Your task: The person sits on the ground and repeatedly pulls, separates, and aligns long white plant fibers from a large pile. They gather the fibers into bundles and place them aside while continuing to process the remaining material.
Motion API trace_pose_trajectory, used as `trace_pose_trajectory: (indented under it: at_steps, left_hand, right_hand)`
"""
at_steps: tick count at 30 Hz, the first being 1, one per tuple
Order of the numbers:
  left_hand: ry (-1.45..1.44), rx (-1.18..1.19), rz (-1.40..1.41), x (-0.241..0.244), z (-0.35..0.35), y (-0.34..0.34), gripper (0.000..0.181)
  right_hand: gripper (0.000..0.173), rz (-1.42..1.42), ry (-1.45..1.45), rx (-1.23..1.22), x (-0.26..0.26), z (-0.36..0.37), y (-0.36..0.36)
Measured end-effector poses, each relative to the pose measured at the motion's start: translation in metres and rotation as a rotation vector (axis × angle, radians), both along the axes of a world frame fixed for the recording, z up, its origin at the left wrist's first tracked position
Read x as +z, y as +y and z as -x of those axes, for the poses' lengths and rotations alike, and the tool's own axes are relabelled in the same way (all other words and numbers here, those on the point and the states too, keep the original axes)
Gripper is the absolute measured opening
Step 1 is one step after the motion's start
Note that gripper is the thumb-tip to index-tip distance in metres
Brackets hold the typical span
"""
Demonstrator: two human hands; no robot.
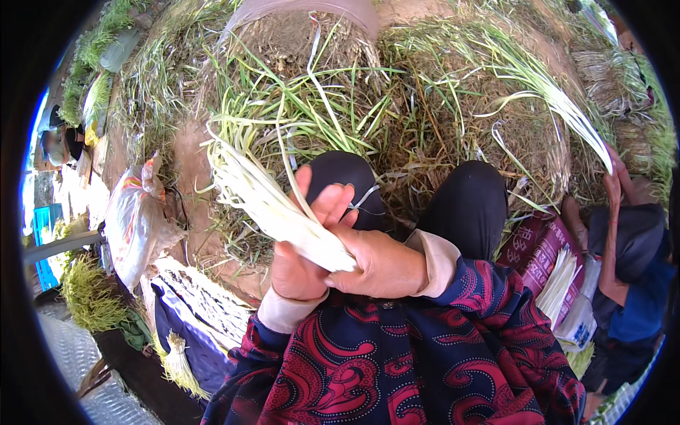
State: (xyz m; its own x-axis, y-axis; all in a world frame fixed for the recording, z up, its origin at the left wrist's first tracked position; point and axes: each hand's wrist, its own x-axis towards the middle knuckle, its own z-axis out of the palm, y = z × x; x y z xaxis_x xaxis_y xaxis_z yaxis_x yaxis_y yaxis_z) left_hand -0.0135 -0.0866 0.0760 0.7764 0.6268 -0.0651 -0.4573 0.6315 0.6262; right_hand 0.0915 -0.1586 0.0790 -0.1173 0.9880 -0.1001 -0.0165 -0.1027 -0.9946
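A bundle of pale, blanched stalks (268, 204) with long, flat leaves slants across my lap. My right hand (385, 263) closes around its lower end, where the white butts come together. Beneath the bundle lies my left hand (300, 271), palm up, thumb on the near side and fingers reaching out past the far side. One longer stalk sticks up apart from the rest. Just beyond my knees, loose green leaves (319, 119) are strewn over a heap of dry stalks and roots (451, 117).
A tied white plastic sack (135, 218) stands at left, above a small tied bundle (178, 358) on dark cloth. At right, a co-worker's hand (613, 175) holds long stalks (568, 109). White stalks (558, 284) rest on a maroon printed bag (539, 247).
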Motion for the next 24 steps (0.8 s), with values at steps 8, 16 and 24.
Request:
trace_pose_trajectory:
  at_steps: [8,16,24]
  left_hand:
    - [-0.49,0.124,0.258,0.015,0.05,0.094,0.065]
    - [-0.078,0.272,0.176,0.013,0.054,0.107,0.037]
    - [-0.032,0.417,0.141,-0.009,0.063,0.098,0.048]
  right_hand:
    - [0.033,0.013,-0.215,0.187,0.016,0.004,-0.034]
    - [0.033,0.088,-0.172,0.13,-0.011,0.005,-0.046]
    - [0.036,0.113,-0.09,0.126,-0.039,0.011,-0.054]
